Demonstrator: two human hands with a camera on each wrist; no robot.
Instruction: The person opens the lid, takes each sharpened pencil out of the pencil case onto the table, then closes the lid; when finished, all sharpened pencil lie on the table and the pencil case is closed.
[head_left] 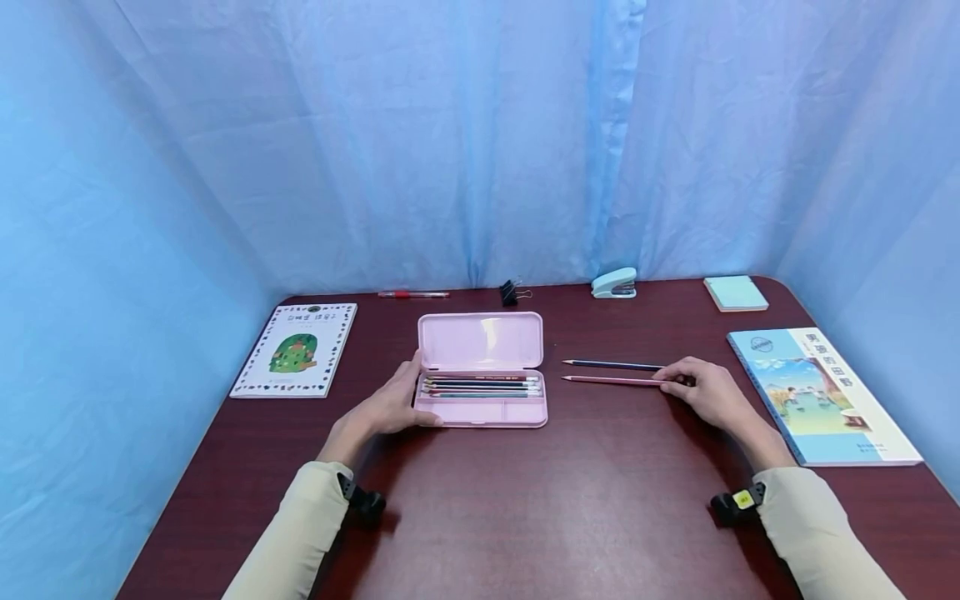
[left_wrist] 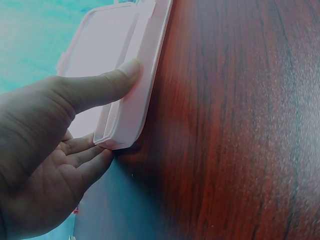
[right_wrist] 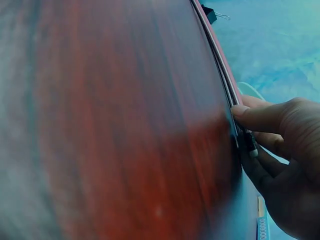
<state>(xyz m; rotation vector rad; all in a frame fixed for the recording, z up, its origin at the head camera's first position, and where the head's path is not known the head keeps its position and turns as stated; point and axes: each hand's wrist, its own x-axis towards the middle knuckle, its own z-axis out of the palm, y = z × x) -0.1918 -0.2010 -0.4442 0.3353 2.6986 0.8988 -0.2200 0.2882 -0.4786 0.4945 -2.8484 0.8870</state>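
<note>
A pink pencil case (head_left: 459, 412) lies with its lid (head_left: 457, 342) raised at the back. Several pencils (head_left: 480, 383) lie side by side in its rear compartment. My left hand (head_left: 392, 403) holds the case's left end, thumb (left_wrist: 112, 85) on the front edge and fingers at the end wall. To the right, my right hand (head_left: 705, 390) pinches a pink pencil (head_left: 607, 380) near its rear end, its point facing the case. A dark pencil (head_left: 611, 364) lies just behind it, its rear end close to my fingers. The grip is partly hidden in the right wrist view.
A white picture book (head_left: 330, 358) lies on the left, a blue-and-white book (head_left: 825, 450) on the right. Along the back edge are a red pen (head_left: 412, 294), a black binder clip (head_left: 510, 292), a mint stapler (head_left: 615, 282) and a notepad (head_left: 735, 292).
</note>
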